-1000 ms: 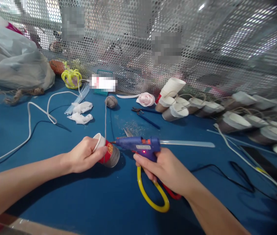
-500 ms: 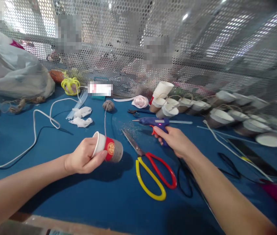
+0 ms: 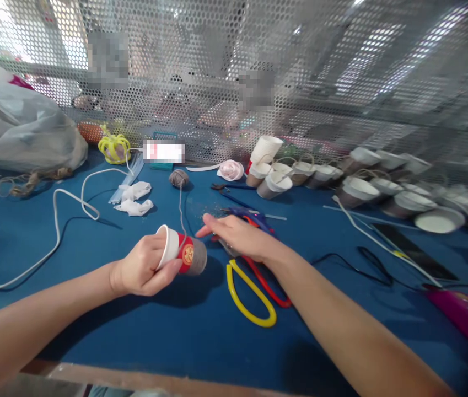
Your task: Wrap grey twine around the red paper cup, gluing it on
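My left hand holds a paper cup on its side, fingers inside the mouth and thumb on the outside. Grey yarn wraps the cup's lower part, and a red band with a gold emblem goes around its middle. From the cup a strand runs up to a small grey yarn ball. Empty, my right hand reaches toward the cup with fingers stretched out. Just behind it lies a blue glue gun, partly hidden. Scissors with yellow and red handles lie below that hand, blades mostly covered.
Several cups with twine handles stand at the right. Pliers, a pink ribbon roll and white scraps lie toward the back. A white cable crosses the left side. Perforated metal mesh rises behind the table.
My right hand has let go of the glue gun, which now lies on the table, and has moved left toward the cup. My left hand keeps its hold on the cup.
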`<action>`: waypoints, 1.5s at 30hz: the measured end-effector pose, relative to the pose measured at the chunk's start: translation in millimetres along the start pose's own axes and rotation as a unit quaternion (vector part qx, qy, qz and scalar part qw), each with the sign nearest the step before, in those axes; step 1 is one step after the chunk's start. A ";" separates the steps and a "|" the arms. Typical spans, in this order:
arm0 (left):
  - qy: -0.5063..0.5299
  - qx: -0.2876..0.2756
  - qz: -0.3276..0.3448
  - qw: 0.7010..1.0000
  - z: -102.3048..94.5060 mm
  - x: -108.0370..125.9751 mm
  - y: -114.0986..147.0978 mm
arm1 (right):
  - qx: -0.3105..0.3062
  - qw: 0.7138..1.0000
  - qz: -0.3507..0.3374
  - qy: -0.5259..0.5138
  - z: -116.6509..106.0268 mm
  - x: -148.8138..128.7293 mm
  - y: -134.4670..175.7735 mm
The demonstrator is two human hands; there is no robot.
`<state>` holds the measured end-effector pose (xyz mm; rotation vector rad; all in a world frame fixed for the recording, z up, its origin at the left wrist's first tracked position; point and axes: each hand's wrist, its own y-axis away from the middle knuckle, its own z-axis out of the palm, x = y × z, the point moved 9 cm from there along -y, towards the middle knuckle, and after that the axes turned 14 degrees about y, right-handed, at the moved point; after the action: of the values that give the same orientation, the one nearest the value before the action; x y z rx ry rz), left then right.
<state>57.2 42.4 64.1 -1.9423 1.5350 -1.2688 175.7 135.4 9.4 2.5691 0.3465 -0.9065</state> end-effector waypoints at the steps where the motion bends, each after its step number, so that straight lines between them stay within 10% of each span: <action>1: 0.002 -0.003 0.000 1.000 0.8 1.0 -0.4 | -0.034 0.998 -0.031 -0.031 12.8 -14.4 -0.2; 5: 0.023 -0.010 -0.004 1.000 2.5 2.8 -1.6 | -0.089 0.978 -0.113 -0.150 35.4 -50.1 -0.4; 13: 0.111 -0.007 -0.129 0.985 4.2 -18.2 3.0 | -0.010 0.951 -0.154 -0.269 17.9 -57.3 9.0; 27: 0.095 -0.025 -0.205 0.974 9.7 -33.4 7.4 | 0.094 0.973 -0.208 0.020 12.6 -74.9 26.6; 37: 0.422 0.198 -0.511 0.722 16.9 -80.9 47.3 | 0.221 0.955 -0.193 -0.042 -24.1 -72.1 39.6; 45: 0.445 0.240 -0.574 0.644 20.8 -87.0 58.6 | 0.259 0.948 -0.186 -0.022 -30.5 -72.1 46.5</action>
<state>39.2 95.9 -26.7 -1.8784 -0.2692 -3.0396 154.0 100.1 90.5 3.0076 0.6758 -1.3367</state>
